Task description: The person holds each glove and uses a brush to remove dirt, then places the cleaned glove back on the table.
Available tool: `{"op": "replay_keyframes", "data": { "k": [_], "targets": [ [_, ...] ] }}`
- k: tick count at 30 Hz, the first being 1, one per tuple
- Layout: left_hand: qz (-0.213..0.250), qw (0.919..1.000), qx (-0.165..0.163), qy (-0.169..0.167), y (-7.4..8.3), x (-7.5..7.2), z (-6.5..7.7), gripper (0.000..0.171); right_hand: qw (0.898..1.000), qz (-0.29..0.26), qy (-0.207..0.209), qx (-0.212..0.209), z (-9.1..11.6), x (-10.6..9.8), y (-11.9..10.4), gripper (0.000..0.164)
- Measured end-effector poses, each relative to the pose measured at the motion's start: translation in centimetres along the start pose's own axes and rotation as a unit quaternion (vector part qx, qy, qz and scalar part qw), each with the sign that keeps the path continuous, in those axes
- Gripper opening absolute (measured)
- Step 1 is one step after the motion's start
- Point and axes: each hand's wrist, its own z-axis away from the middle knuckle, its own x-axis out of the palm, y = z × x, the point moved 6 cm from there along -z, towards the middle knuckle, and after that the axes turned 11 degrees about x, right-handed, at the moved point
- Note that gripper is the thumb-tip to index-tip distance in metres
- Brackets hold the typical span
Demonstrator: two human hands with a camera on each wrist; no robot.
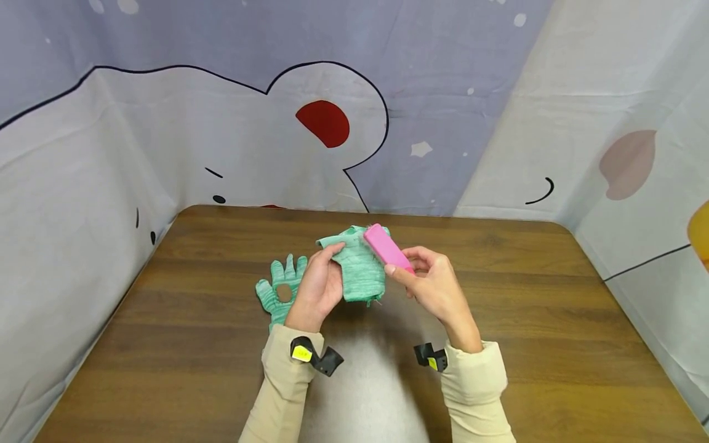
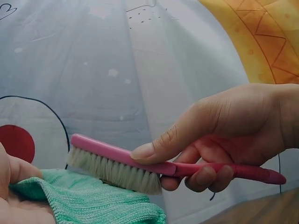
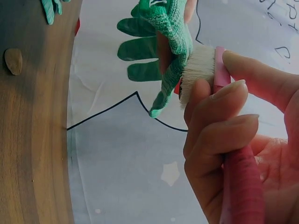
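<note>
My left hand (image 1: 319, 284) pinches a green knitted glove (image 1: 362, 271) by its edge, thumb on top, and holds it up over the table. In the right wrist view the glove's (image 3: 140, 49) smooth darker fingers hang toward the far side. A pink brush (image 2: 112, 156) with pale bristles is in my right hand (image 1: 434, 283), thumb on its back and fingers curled round the handle. Its bristles (image 3: 198, 67) lie right at the glove's knitted surface. Left of my left hand, a second green glove (image 1: 279, 289) lies flat on the table, with a round brown patch at its palm.
The brown wooden table (image 1: 532, 307) spreads under both arms, with a bright reflection near its front. A printed cloth (image 1: 443, 92) hangs behind it and along both sides. Black straps with yellow tags sit at both wrists, over cream sleeves (image 1: 473, 381).
</note>
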Motion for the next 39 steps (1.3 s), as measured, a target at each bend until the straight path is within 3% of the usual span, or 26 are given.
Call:
{"op": "replay_keyframes", "data": {
  "k": [13, 27, 34, 39],
  "targets": [
    [-0.030, 0.9990, 0.013, 0.030, 0.0, -0.1, -0.1, 0.014, 0.998, -0.061, 0.015, -0.031, 0.8, -0.9, -0.9, 0.035],
    [-0.034, 0.9990, 0.011, 0.027, -0.1, -0.1, 0.1, 0.017, 1.000, -0.003, 0.004, -0.012, 0.0, -0.4, 0.0, 0.034],
    [-0.038, 0.9983, 0.022, 0.038, 0.1, -0.2, -0.1, 0.015, 1.000, 0.017, 0.018, -0.015, -0.4, -0.5, 0.3, 0.036],
    [-0.019, 0.9989, 0.001, 0.044, 0.0, -0.3, -0.1, 0.014, 1.000, 0.020, 0.016, -0.015, -0.4, -0.7, 0.3, 0.037]
  ]
}}
